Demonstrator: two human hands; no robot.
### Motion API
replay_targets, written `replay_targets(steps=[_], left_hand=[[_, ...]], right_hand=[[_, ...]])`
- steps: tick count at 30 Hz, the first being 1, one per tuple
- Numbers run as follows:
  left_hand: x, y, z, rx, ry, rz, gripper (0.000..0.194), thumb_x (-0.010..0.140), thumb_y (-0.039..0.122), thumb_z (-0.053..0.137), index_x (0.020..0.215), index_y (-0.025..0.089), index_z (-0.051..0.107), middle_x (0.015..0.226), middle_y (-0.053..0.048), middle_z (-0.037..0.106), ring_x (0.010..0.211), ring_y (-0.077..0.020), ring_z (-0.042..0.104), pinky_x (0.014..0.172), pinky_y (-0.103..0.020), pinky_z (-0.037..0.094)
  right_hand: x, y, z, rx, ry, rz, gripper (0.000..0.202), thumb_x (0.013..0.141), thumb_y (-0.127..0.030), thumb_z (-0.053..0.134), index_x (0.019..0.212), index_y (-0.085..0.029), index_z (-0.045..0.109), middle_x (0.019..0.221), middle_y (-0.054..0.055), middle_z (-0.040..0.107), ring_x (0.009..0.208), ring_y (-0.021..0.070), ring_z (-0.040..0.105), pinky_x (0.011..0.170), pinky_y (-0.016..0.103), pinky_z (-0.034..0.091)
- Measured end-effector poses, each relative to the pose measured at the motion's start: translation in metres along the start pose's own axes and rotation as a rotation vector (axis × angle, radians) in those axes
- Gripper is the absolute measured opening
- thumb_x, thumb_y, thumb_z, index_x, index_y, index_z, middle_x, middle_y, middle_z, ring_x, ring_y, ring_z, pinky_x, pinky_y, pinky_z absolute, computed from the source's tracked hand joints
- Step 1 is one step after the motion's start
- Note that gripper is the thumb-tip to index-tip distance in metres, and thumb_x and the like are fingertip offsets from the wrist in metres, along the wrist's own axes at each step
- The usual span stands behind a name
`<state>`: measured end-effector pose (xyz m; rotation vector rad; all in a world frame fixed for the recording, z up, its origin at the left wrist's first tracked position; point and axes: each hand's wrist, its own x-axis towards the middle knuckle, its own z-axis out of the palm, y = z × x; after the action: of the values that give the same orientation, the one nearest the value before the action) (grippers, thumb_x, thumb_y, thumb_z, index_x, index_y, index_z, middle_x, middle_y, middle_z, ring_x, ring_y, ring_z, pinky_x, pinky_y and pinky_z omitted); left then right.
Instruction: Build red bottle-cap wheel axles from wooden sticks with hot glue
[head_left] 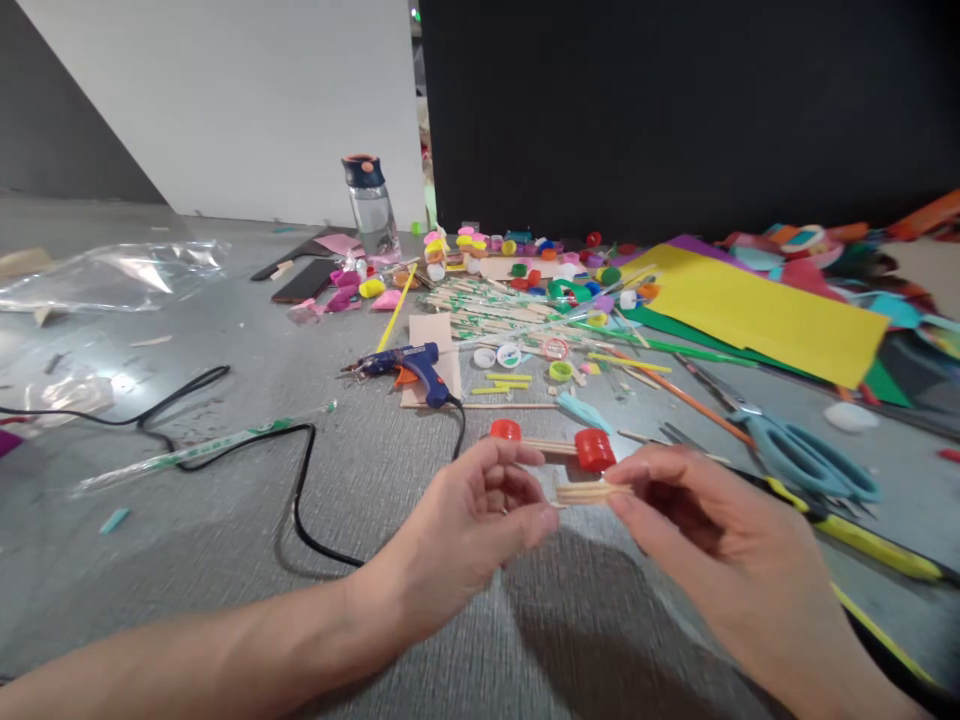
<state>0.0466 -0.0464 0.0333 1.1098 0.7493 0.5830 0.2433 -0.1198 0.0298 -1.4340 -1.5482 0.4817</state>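
Note:
Both my hands meet above the grey table, around a small piece made of wooden sticks and red bottle caps. My right hand (720,540) pinches a short bundle of wooden sticks (581,494) between thumb and fingers. Opposite it, my left hand (480,510) has its fingers curled, with the thumb tip at the other end of the sticks. Just beyond the fingertips, a red bottle cap (595,451) and another red cap (505,430) sit at the two ends of further thin sticks (556,446). My left fingers partly hide how these parts join.
A blue glue gun (420,368) lies behind my left hand, its black cord (301,490) looping across the table. Scissors (806,450) and a yellow-black tool (870,540) lie at right. Farther back are wooden sticks (487,305), yellow sheets (772,310) and a water bottle (373,210).

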Motion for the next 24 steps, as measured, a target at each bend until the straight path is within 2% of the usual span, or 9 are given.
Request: replay_targets(steps=[3,5,8,10,13,17,21,24], left_hand=[[0.007,0.009,-0.012,0.363,0.117,0.218,0.035,0.084,0.025,0.073,0.115,0.018,0.058,0.104,-0.005,0.066,0.09,-0.0171,0.06,0.077,-0.032,0.047],[0.013,0.014,-0.021,0.705,0.183,0.35,0.043,0.085,0.025,0.073,0.125,0.021,0.057,0.125,-0.008,0.065,0.107,-0.0228,0.06,0.091,-0.039,0.047],[0.023,0.015,-0.032,1.092,0.143,0.472,0.058,0.084,0.021,0.074,0.137,0.019,0.05,0.142,-0.013,0.058,0.131,-0.0307,0.05,0.112,-0.051,0.038],[0.03,0.014,-0.037,1.219,0.084,0.492,0.059,0.084,0.019,0.073,0.138,0.016,0.049,0.143,-0.014,0.058,0.134,-0.0329,0.048,0.114,-0.054,0.036],[0.038,0.011,-0.04,1.259,0.058,0.49,0.045,0.087,0.016,0.067,0.129,0.016,0.055,0.134,-0.013,0.065,0.125,-0.0312,0.055,0.109,-0.052,0.041],[0.037,0.007,-0.039,1.238,0.032,0.49,0.018,0.089,0.016,0.064,0.107,0.019,0.062,0.111,-0.007,0.071,0.107,-0.0257,0.062,0.099,-0.045,0.047],[0.026,0.005,-0.036,1.219,-0.012,0.475,0.013,0.088,0.017,0.067,0.101,0.018,0.063,0.103,-0.006,0.07,0.099,-0.0232,0.061,0.092,-0.04,0.047],[0.019,0.003,-0.033,1.208,-0.05,0.465,0.014,0.09,0.018,0.068,0.102,0.017,0.062,0.101,-0.005,0.068,0.096,-0.0219,0.059,0.09,-0.037,0.046]], right_hand=[[0.004,0.005,-0.004,-0.004,0.009,0.066,0.004,0.098,-0.032,0.064,0.099,-0.03,0.067,0.091,-0.004,0.069,0.076,0.0128,0.064,0.063,0.021,0.053],[0.007,0.008,-0.006,-0.029,-0.051,0.083,0.008,0.098,-0.035,0.064,0.098,-0.028,0.067,0.091,-0.002,0.07,0.078,0.0148,0.065,0.063,0.024,0.052],[0.01,0.009,-0.006,-0.06,-0.173,0.115,0.012,0.099,-0.037,0.062,0.096,-0.027,0.066,0.087,-0.002,0.069,0.075,0.0152,0.064,0.061,0.026,0.049],[0.01,0.009,-0.006,-0.07,-0.238,0.133,0.013,0.099,-0.038,0.06,0.095,-0.026,0.065,0.082,-0.003,0.068,0.069,0.0147,0.062,0.06,0.027,0.047],[0.01,0.008,-0.006,-0.08,-0.258,0.132,0.013,0.099,-0.037,0.059,0.095,-0.026,0.064,0.078,-0.003,0.066,0.066,0.0144,0.06,0.059,0.028,0.046],[0.01,0.007,-0.008,-0.085,-0.222,0.112,0.011,0.099,-0.035,0.06,0.094,-0.026,0.064,0.082,-0.003,0.066,0.071,0.0145,0.06,0.061,0.027,0.047],[0.009,0.006,-0.009,-0.067,-0.228,0.124,0.013,0.1,-0.037,0.06,0.096,-0.026,0.064,0.09,-0.002,0.068,0.076,0.0152,0.063,0.063,0.027,0.049],[0.009,0.005,-0.005,-0.068,-0.247,0.131,0.014,0.101,-0.038,0.058,0.098,-0.026,0.064,0.088,-0.002,0.068,0.073,0.0149,0.062,0.062,0.028,0.047]])
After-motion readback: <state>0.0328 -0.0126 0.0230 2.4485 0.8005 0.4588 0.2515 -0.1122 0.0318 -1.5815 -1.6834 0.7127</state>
